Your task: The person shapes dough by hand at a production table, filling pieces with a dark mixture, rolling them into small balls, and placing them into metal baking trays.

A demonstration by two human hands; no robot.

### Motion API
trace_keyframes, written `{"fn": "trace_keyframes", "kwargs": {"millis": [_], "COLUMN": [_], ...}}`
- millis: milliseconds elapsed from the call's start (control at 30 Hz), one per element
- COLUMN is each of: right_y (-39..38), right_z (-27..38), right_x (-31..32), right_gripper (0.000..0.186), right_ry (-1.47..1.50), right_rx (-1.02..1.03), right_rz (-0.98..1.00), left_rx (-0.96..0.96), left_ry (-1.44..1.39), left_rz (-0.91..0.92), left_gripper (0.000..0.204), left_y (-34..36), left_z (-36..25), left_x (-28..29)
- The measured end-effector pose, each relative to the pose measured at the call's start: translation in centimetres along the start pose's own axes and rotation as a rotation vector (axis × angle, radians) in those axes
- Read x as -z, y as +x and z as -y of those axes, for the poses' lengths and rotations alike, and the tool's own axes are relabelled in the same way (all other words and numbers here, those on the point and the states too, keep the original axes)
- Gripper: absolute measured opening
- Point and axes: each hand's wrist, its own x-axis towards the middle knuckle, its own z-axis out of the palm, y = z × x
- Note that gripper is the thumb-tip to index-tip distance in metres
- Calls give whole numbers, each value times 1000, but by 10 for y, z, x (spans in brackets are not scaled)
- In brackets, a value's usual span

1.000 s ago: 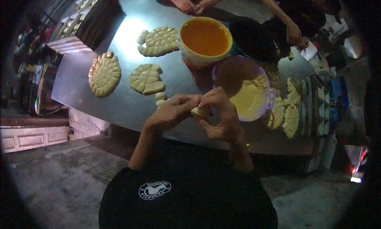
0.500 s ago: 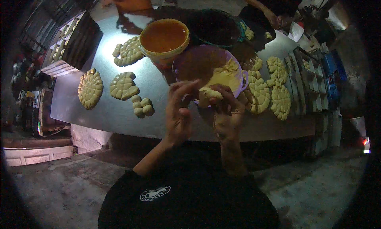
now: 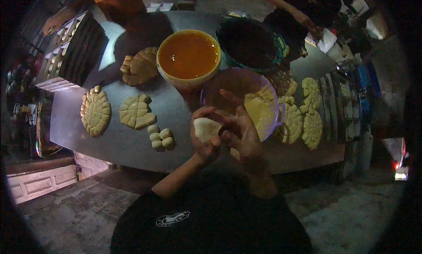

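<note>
My left hand (image 3: pixel 205 151) is closed around a flattened white piece of dough (image 3: pixel 206 129), cupped in its fingers. Beside it, my right hand (image 3: pixel 247 137) has its thumb and some fingers bent toward that dough, while one finger points up over the bowl. A second pale lump, apparently dough (image 3: pixel 235 153), shows under the right palm, partly hidden. Just beyond both hands stands a purple bowl (image 3: pixel 281 114) with yellow crumbly filling (image 3: pixel 259 111) along its right side. Four-lobed dough balls (image 3: pixel 162 138) lie to the left on the metal table (image 3: pixel 176 159).
Dough rounds (image 3: pixel 96 111) (image 3: pixel 135 112) sit at left, more dough pieces (image 3: pixel 312 126) at right. Behind the bowl stand a bucket of orange liquid (image 3: pixel 189 54) and a dark tub (image 3: pixel 248 43). Stacked trays (image 3: pixel 66 56) flank the left; a co-worker's hand (image 3: pixel 53 24) touches them. Another person's arm (image 3: pixel 288 7) reaches in.
My hands have drawn back from over the bowl toward me, and the white dough now lies in my left hand. The orange-clothed person at the back has moved left to the trays.
</note>
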Motion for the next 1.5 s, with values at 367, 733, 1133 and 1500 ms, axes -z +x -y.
{"fn": "trace_keyframes", "kwargs": {"millis": [367, 733, 1133, 1500], "right_y": [182, 148, 69, -23], "right_z": [-2, 6, 15, 0], "right_x": [26, -3, -30, -8], "right_gripper": [43, 33, 38, 32], "right_ry": [-1635, -959, -221, -389], "right_rx": [481, -195, -139, -92], "right_rz": [514, 39, -28, 14], "left_rx": [478, 586, 663, 998], "left_ry": [376, 216, -3, -362], "left_rz": [-366, -296, -347, -369], "left_gripper": [31, 26, 49, 44], "left_y": [38, 52, 16, -16], "left_z": [-32, -55, -79, -119], "left_x": [106, 116, 83, 24]}}
